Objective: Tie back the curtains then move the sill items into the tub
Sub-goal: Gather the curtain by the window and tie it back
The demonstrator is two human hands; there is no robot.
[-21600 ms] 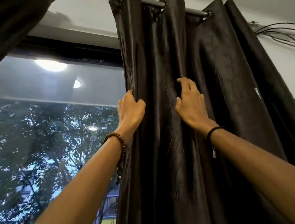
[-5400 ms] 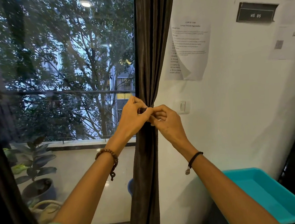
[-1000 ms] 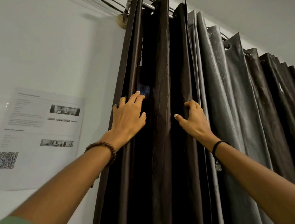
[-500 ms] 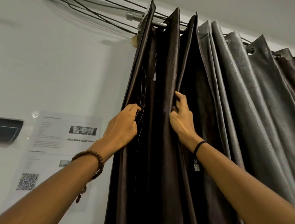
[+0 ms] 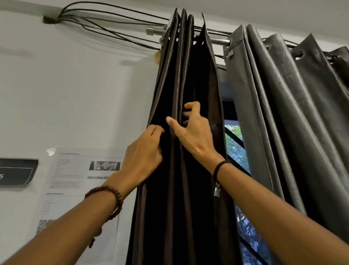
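Observation:
A dark brown curtain (image 5: 181, 195) hangs bunched in tight folds at the left end of the metal rod (image 5: 218, 40). My left hand (image 5: 144, 154) grips its left folds with curled fingers. My right hand (image 5: 192, 130) holds the right folds, fingers hooked into the cloth and thumb pointing left. A second, grey-looking curtain (image 5: 295, 121) hangs spread out to the right. Between the two curtains a narrow strip of window (image 5: 235, 148) shows. The sill items and the tub are out of view.
A white wall on the left carries a dark sign (image 5: 6, 173) and a printed sheet (image 5: 76, 183). Black cables (image 5: 100, 22) run along the wall top to the rod. The ceiling is close above.
The dark curtain has been gathered to the left into a tight bunch, opening a strip of window. Both hands have come closer together on its folds.

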